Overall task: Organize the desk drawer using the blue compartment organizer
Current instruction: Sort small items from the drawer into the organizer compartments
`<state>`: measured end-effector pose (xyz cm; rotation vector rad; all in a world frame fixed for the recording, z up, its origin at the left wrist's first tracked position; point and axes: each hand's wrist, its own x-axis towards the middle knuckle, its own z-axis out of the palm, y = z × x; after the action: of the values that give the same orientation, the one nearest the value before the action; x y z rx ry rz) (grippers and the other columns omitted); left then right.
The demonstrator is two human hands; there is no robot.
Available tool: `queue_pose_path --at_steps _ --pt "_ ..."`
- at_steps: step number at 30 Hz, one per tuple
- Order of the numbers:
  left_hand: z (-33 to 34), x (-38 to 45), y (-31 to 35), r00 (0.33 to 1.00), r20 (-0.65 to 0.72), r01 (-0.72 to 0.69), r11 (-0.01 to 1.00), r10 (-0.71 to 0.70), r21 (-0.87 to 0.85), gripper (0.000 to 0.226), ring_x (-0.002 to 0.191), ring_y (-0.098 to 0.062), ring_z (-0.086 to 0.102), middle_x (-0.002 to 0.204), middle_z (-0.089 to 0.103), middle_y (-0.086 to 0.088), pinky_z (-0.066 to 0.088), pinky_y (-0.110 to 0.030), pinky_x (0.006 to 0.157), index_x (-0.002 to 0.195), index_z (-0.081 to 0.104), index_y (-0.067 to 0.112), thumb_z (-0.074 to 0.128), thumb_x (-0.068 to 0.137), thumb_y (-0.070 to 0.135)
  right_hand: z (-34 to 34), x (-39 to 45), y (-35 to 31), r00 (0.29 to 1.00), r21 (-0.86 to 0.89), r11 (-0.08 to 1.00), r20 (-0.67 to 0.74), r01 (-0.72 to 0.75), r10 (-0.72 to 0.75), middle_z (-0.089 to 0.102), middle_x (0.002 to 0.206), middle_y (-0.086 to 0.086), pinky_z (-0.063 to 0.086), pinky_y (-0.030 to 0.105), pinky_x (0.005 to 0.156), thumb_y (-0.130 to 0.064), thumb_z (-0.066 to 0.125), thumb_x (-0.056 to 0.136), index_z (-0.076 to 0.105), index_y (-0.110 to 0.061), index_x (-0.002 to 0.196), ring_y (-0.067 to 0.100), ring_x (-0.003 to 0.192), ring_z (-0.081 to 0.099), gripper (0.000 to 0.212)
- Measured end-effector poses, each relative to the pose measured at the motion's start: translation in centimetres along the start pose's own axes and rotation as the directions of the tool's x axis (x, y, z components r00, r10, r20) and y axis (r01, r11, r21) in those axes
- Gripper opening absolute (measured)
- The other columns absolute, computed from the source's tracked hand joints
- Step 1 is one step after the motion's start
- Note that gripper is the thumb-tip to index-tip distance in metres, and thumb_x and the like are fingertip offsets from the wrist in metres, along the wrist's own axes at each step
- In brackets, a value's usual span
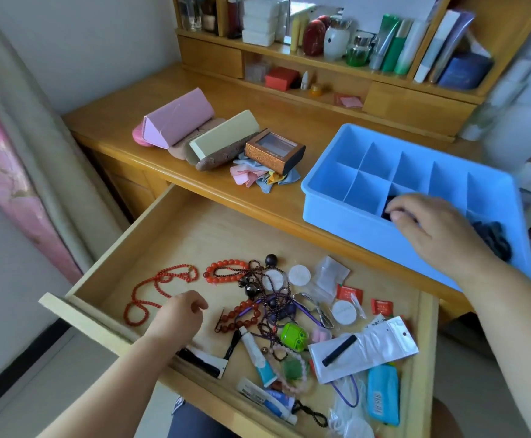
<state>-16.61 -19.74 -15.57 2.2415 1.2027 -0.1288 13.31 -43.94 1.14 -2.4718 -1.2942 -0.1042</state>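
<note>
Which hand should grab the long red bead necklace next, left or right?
Left, probably. The left hand hovers in the open drawer beside the red bead necklace, fingers loosely curled and empty. The right hand is over the blue organizer, fingertips on a dark item inside a compartment.

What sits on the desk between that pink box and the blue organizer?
In the head view, a cream box, a brown windowed box and crumpled cloths lie between the pink box and the blue organizer.
</note>
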Motion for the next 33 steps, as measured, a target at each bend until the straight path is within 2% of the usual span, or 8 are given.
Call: queue_pose_path --at_steps 5,11,14,19,22,24,29,33 --pt "-3.5 0.7 -2.8 0.994 -0.078 0.098 0.935 -0.076 0.341 0.028 0.092 -0.015 0.057 0.109 0.058 0.005 0.043 -0.023 0.065 0.108 0.061 0.024 0.05 0.084 0.013 2.0 -1.5 -3.2 0.865 -0.053 0.975 -0.451 0.218 -0.218 0.06 0.084 0.012 0.038 0.038 0.077 -0.025 0.054 0.085 0.06 -0.001 0.086 0.026 0.082 0.051 0.025" --pt "-3.8 0.7 -3.2 0.955 0.2 0.078 0.833 -0.22 0.548 0.025 0.083 -0.012 0.06 0.09 0.064 0.008 0.046 -0.023 0.066 0.098 0.063 0.023 0.062 0.081 0.041 10.3 -6.7 -9.8 0.92 0.175 0.903 -0.068 0.392 -0.386 0.064 0.09 -0.003 0.046 0.03 0.086 -0.03 0.055 0.085 0.066 -0.013 0.093 0.015 0.086 0.058 0.021" --pt "-3.6 0.9 -2.6 0.949 0.241 0.061 0.869 -0.203 0.492 0.025 0.095 -0.018 0.063 0.104 0.066 0.0 0.052 -0.027 0.08 0.11 0.063 0.015 0.059 0.087 0.024 13.1 -8.5 -11.1 0.939 0.28 0.927 0.164 0.249 -0.302 0.064 0.098 -0.011 0.05 0.026 0.082 -0.031 0.056 0.088 0.065 -0.022 0.104 0.007 0.09 0.058 0.021" --pt "-4.3 -0.4 0.5 0.962 0.262 -0.058 0.996 0.074 -0.07 0.01 0.056 -0.004 0.064 0.068 0.072 0.003 0.05 -0.016 0.054 0.084 0.07 0.013 0.066 0.087 0.021 13.9 -9.1 -12.3 0.912 0.478 0.858 0.41 -0.186 -0.03 0.059 0.097 -0.024 0.048 0.019 0.066 -0.04 0.059 0.088 0.057 -0.041 0.11 0.001 0.072 0.061 0.022" --pt "-3.8 -2.2 4.2 0.917 0.31 -0.157 0.94 0.253 -0.304 0.01 0.055 -0.005 0.065 0.07 0.073 0.001 0.052 -0.017 0.054 0.082 0.07 0.017 0.067 0.087 0.025 13.1 -8.2 -13.2 0.737 0.66 0.416 0.674 -0.626 0.041 0.063 0.109 -0.012 0.05 0.021 0.061 -0.039 0.062 0.088 0.051 -0.033 0.12 0.009 0.066 0.067 0.034" --pt "-3.1 -3.2 6.2 0.878 0.339 -0.166 0.879 0.338 -0.447 0.011 0.058 -0.008 0.067 0.073 0.074 -0.001 0.053 -0.018 0.054 0.083 0.07 0.017 0.067 0.087 0.027 12.3 -7.6 -13.5 0.704 0.669 0.254 0.707 -0.698 0.072 0.068 0.096 -0.004 0.049 0.023 0.056 -0.03 0.062 0.091 0.062 -0.022 0.108 0.013 0.062 0.066 0.02" --pt "-2.2 -3.5 7.0 0.894 0.287 -0.009 0.654 0.343 -0.756 0.031 0.075 -0.02 0.071 0.092 0.074 -0.008 0.057 -0.027 0.065 0.101 0.067 0.014 0.064 0.081 0.038 7.7 -5.7 -10.9 0.862 0.787 0.354 0.437 -0.505 0.257 0.069 0.074 -0.001 0.048 0.019 0.053 -0.027 0.058 0.091 0.065 -0.026 0.085 0.008 0.054 0.061 0.009" --pt "-1.2 -1.8 3.2 0.995 0.071 -0.021 0.859 0.067 -0.512 0.008 0.071 -0.01 0.069 0.087 0.071 0.001 0.059 -0.028 0.072 0.095 0.064 0.022 0.058 0.093 0.018 0.5 -2.8 -6.1 0.908 0.708 0.706 -0.287 -0.014 0.306 0.068 0.074 -0.011 0.046 0.016 0.058 -0.039 0.051 0.086 0.055 -0.042 0.09 0.002 0.059 0.059 0.006"
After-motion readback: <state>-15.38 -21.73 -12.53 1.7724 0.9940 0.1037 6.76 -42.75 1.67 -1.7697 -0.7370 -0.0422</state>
